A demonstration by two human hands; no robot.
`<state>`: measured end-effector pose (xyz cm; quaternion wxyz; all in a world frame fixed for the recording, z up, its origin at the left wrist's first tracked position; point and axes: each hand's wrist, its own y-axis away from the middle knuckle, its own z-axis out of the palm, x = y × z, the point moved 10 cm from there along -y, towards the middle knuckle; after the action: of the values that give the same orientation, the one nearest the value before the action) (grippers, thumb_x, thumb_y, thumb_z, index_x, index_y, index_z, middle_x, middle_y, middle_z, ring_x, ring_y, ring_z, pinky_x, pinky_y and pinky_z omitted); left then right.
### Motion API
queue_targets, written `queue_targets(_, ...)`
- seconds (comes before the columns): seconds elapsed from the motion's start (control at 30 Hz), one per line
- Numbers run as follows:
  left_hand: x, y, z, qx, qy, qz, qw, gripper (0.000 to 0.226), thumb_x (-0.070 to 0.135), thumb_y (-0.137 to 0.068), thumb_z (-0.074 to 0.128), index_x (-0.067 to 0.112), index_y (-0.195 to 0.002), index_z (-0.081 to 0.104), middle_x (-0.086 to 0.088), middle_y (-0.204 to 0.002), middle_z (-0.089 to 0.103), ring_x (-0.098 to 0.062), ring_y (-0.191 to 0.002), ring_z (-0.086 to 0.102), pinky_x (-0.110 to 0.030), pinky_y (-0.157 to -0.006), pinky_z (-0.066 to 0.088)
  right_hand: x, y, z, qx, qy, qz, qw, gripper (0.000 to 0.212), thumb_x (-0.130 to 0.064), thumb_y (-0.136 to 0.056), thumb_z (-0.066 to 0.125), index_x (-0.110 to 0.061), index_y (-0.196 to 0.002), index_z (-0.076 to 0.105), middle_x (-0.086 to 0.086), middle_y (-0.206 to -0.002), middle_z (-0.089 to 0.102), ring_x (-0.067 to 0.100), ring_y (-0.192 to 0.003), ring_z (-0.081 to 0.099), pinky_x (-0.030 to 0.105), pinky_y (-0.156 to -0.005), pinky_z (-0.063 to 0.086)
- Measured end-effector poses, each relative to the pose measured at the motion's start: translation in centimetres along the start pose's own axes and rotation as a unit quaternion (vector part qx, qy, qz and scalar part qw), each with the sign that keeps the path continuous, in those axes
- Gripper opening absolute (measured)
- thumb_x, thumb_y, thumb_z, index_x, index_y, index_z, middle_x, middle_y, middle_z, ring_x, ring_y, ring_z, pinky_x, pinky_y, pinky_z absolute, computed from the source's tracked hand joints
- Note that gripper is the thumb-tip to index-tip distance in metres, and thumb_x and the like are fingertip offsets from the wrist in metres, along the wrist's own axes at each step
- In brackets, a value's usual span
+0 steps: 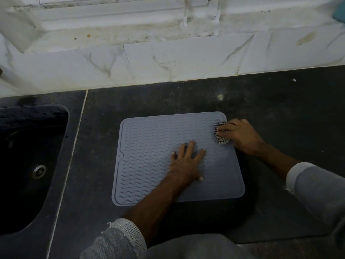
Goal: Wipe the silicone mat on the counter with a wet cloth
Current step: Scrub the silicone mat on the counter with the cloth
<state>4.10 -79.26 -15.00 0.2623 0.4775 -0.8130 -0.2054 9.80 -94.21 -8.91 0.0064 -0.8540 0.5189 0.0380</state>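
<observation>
Two hands on the job here. Left hand [184, 163] flat on the mat [149, 161], fingers [190, 146] straight and spread, pinning it around the middle-right. Right hand [240, 135] at the far right corner, fingers curled and clamped on a small checkered cloth [220, 141], pressing it down just inside the mat's right edge.

Mat itself sitting flat on the dark tabletop [280, 109], between the sink [31, 165] on the left and bare stone on the right, wavy ridges running left to right, drain notch on the left edge.

Key bit for the next stroke: nearly the whole mat lying to the left of the cloth and toward the body. Probably just starting a pass, so pulling leftward along the ridges looks like the natural line. Right hand clearly the working one; left in the way of any low sweep, so likely needing a shuffle. Can't tell if the cloth is actually wet, too dim.
</observation>
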Motion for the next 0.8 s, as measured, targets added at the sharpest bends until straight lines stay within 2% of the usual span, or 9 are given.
queue_targets(0.1,0.0,0.1,-0.1,0.001,0.002,0.001,1.0,0.102,0.049,-0.08,0.067,0.04,-0.15,-0.007,-0.004,-0.156,-0.027,-0.034,-0.142,-0.022,-0.06,-0.113,-0.003,0.4,-0.9,-0.2,-0.026,0.005,0.027,0.999,0.042,-0.018,-0.073,0.074,-0.022,-0.114,0.065,0.0,-0.126,0.061,0.027,-0.115,0.048,0.037,-0.083,0.032)
queue_targets(0.2,0.1,0.1,-0.2,0.001,-0.002,0.0,1.0,0.102,0.05,-0.079,0.068,0.04,-0.15,-0.006,-0.004,-0.156,-0.027,-0.035,-0.142,-0.022,-0.06,-0.113,-0.002,-0.3,-2.0,-1.5,0.036,-0.04,0.058,0.997,0.039,-0.012,-0.077,0.07,-0.018,-0.116,0.065,0.004,-0.125,0.062,0.029,-0.114,0.049,0.039,-0.086,0.033)
queue_targets(0.27,0.2,0.1,-0.2,-0.002,-0.006,-0.002,1.0,0.102,0.051,-0.079,0.068,0.04,-0.15,-0.006,-0.005,-0.156,-0.027,-0.035,-0.142,-0.022,-0.061,-0.114,-0.002,-3.0,-3.0,-1.9,0.06,-0.064,0.024,0.996,0.037,-0.007,-0.078,0.066,-0.015,-0.114,0.066,0.006,-0.125,0.062,0.032,-0.115,0.051,0.042,-0.091,0.035)
queue_targets(0.4,0.2,0.1,-0.1,-0.002,-0.011,-0.004,1.0,0.103,0.053,-0.079,0.067,0.041,-0.149,-0.007,-0.005,-0.156,-0.026,-0.035,-0.142,-0.021,-0.06,-0.113,-0.002,-6.2,-3.7,0.2,0.002,-0.054,-0.028,0.998,0.035,-0.015,-0.086,0.061,-0.02,-0.12,0.062,0.001,-0.134,0.055,0.027,-0.125,0.043,0.044,-0.102,0.029)
queue_targets(0.57,0.0,0.2,-0.2,0.009,-0.005,0.004,1.0,0.102,0.051,-0.08,0.067,0.04,-0.15,-0.007,-0.004,-0.156,-0.027,-0.034,-0.142,-0.022,-0.059,-0.113,-0.003,-0.9,-0.2,0.1,-0.01,-0.043,0.042,0.998,0.046,-0.014,-0.08,0.067,-0.024,-0.124,0.06,0.0,-0.136,0.053,0.027,-0.123,0.044,0.04,-0.088,0.033)
queue_targets(0.67,0.1,0.3,-0.1,0.002,-0.003,0.002,1.0,0.102,0.05,-0.081,0.067,0.04,-0.15,-0.007,-0.004,-0.156,-0.027,-0.034,-0.142,-0.022,-0.059,-0.113,-0.003,0.3,-0.1,0.0,-0.022,-0.055,0.074,0.995,0.045,-0.017,-0.076,0.07,-0.022,-0.12,0.063,0.001,-0.132,0.056,0.027,-0.117,0.046,0.04,-0.088,0.034)
queue_targets(0.73,0.2,0.3,-0.1,0.002,-0.003,0.0,1.0,0.102,0.05,-0.08,0.067,0.04,-0.15,-0.006,-0.004,-0.156,-0.027,-0.034,-0.142,-0.022,-0.059,-0.113,-0.004,-0.2,-1.0,-0.7,0.009,-0.083,0.085,0.993,0.042,-0.009,-0.075,0.069,-0.02,-0.115,0.066,0.003,-0.127,0.06,0.03,-0.115,0.049,0.042,-0.089,0.035)
queue_targets(0.8,0.1,0.3,-0.3,0.001,-0.003,-0.003,1.0,0.101,0.05,-0.08,0.067,0.041,-0.15,-0.005,-0.004,-0.156,-0.027,-0.034,-0.142,-0.022,-0.059,-0.113,-0.003,-2.3,-2.5,-1.8,0.062,-0.099,0.055,0.992,0.043,0.0,-0.072,0.068,-0.016,-0.111,0.068,0.006,-0.122,0.063,0.034,-0.113,0.052,0.045,-0.088,0.036)
